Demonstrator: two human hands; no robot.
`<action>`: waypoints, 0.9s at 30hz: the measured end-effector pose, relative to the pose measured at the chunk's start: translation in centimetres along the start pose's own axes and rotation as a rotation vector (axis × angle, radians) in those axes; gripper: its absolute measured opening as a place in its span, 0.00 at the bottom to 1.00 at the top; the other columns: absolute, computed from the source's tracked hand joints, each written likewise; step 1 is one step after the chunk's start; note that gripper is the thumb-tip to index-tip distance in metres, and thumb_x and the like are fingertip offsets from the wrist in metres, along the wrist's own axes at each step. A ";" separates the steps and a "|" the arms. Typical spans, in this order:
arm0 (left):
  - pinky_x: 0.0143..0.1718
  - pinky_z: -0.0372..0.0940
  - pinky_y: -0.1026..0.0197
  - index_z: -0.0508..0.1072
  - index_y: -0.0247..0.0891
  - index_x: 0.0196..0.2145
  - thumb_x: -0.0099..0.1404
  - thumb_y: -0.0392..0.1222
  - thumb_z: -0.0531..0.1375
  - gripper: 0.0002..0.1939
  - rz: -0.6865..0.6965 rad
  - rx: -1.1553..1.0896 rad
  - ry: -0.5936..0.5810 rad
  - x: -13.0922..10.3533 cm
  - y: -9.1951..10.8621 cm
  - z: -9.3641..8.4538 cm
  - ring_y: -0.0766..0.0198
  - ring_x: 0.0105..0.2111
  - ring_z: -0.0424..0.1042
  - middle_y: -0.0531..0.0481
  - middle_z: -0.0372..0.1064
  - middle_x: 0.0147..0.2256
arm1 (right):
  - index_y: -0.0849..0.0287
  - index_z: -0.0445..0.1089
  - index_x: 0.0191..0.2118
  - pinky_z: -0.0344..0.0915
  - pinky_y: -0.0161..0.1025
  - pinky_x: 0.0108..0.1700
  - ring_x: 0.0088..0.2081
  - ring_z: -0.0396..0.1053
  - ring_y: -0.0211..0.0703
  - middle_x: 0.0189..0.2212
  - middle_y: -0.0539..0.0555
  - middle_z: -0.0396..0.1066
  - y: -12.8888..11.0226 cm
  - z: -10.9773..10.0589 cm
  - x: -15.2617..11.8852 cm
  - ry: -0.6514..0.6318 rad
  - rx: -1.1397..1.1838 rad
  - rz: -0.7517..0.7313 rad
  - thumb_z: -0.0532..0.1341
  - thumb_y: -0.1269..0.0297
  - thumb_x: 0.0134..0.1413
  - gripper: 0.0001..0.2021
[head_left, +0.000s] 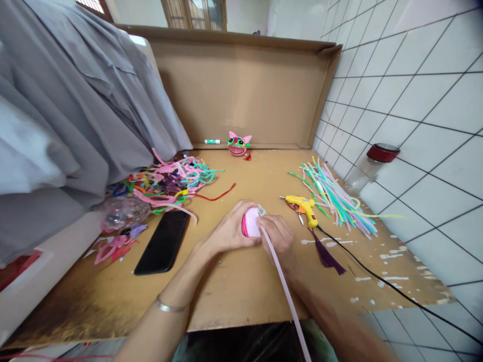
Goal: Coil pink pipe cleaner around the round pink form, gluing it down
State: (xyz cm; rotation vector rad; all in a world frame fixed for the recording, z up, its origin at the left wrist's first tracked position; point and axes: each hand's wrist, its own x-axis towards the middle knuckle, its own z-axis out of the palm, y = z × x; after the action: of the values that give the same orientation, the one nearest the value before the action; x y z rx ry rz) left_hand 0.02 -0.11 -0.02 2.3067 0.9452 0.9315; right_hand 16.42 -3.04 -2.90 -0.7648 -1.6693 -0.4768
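Over the middle of the table, my left hand (234,227) is wrapped round a small rounded piece (251,222) covered in rows of pale pink pipe cleaner, with a deeper pink band on its left side. My right hand (278,234) pinches a long pale lilac pipe cleaner (284,286) against the right edge of that piece. The strip's free length trails down past the table's front edge. Something whitish and clear shows at the top of the piece, partly covered by my fingers.
Right of my hands lie a yellow glue gun (307,207) with a black cord, a purple tassel (327,255) and a pipe cleaner bundle (339,196). A black phone (162,244) and tangled pipe cleaners (177,178) are left. A pink-eared figure (237,145) stands behind, near a jar (366,173).
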 end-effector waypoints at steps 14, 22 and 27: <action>0.58 0.64 0.48 0.61 0.38 0.53 0.48 0.42 0.68 0.35 0.010 0.012 -0.002 0.1 0.4 -0.1 0.52 0.53 0.67 0.42 0.65 0.52 | 0.59 0.72 0.39 0.71 0.38 0.38 0.33 0.72 0.40 0.32 0.57 0.75 0.0 0.2 -0.7 -0.014 0.021 0.117 0.54 0.74 0.61 0.10; 0.58 0.64 0.47 0.62 0.39 0.53 0.47 0.42 0.67 0.35 -0.003 -0.011 -0.007 0.1 0.5 -0.3 0.51 0.53 0.67 0.42 0.64 0.52 | 0.59 0.72 0.41 0.71 0.38 0.39 0.34 0.72 0.41 0.33 0.57 0.75 0.0 0.4 -0.9 -0.003 0.042 0.096 0.54 0.74 0.61 0.10; 0.58 0.63 0.47 0.62 0.40 0.52 0.47 0.42 0.67 0.34 -0.005 -0.030 -0.013 0.1 0.6 -0.3 0.50 0.53 0.67 0.43 0.64 0.51 | 0.58 0.73 0.41 0.71 0.38 0.39 0.35 0.72 0.41 0.34 0.57 0.75 0.0 0.3 -0.9 -0.033 0.018 0.090 0.54 0.73 0.61 0.11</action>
State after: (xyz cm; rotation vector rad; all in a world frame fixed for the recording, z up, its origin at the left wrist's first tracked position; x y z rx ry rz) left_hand 0.05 -0.37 0.61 2.2820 0.9254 0.9218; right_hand 16.32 -3.00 -3.85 -0.8348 -1.6598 -0.3873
